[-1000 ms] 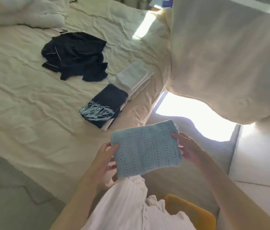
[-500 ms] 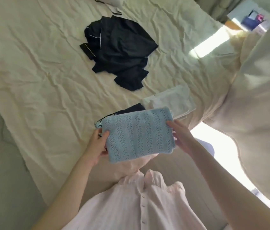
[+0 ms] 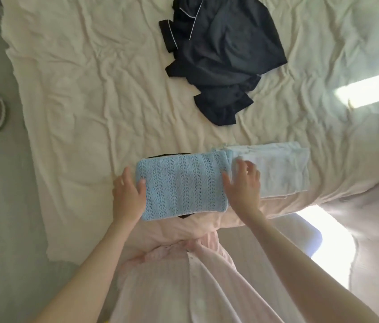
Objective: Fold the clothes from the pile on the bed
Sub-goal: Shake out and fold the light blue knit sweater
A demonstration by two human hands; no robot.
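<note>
A folded light-blue knit garment [image 3: 185,186] shows an open, lacy, matt weave. Beside it lies smooth white folded cloth [image 3: 279,170]. The dark pajama cloth [image 3: 223,57] has a soft satin sheen and white piping. The cream bedsheet [image 3: 95,94] is matt and heavily wrinkled.

Folded blue knit [image 3: 183,185] was held up in the air off the bed edge 1 s ago; now down on the dark folded stack [image 3: 160,156], covering nearly all of it. Left hand [image 3: 128,197] and right hand [image 3: 244,185] went w/ it, grip prob. loosening, fingers [image 3: 242,165] straighter.
</note>
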